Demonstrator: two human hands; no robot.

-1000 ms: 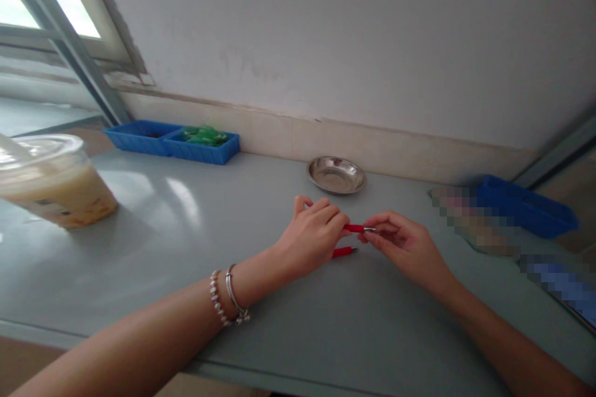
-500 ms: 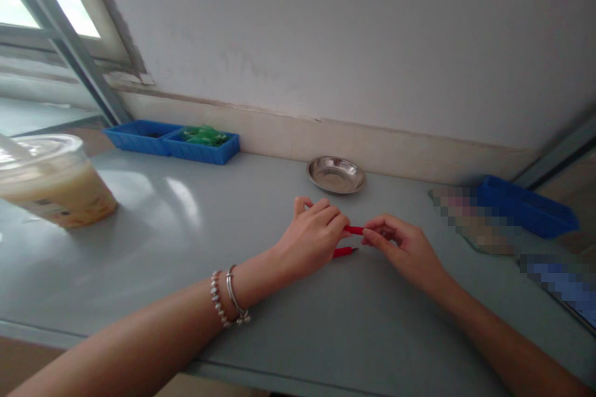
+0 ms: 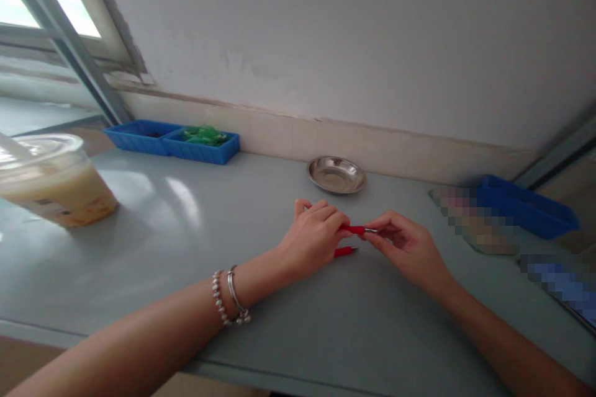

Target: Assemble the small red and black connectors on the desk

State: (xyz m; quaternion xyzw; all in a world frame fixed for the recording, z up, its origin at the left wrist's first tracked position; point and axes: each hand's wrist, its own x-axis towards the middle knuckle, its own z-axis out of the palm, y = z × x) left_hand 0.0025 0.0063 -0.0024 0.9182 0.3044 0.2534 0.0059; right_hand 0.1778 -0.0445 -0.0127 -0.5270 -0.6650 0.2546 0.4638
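A red pen point(image 3: 356, 230) is pinched in my left hand point(image 3: 310, 232), its barrel pointing to the right. At its right end, a silvery metal piece point(image 3: 370, 231) sits between the thumb and fingertips of my right hand point(image 3: 405, 239); whether it is joined to the barrel I cannot make out. Just below, a second red pen point(image 3: 344, 252) with a dark metallic tip lies on the table, its left part hidden under my left hand. On my left wrist are a beaded bracelet point(image 3: 218, 299) and a silver bangle point(image 3: 233, 290).
Behind my hands stands a shallow metal dish point(image 3: 336, 187). Two joined blue trays point(image 3: 205, 152), one with green pieces point(image 3: 205, 135), are at the back left. Left is a lidded drink cup point(image 3: 60, 189). Rightward are a blue tray point(image 3: 526, 208), a blurred flat packet point(image 3: 475, 223) and a phone-like object point(image 3: 559, 285).
My right hand has shifted slightly right, and the silvery piece now shows between its fingertips and the red barrel. My left hand has barely moved.
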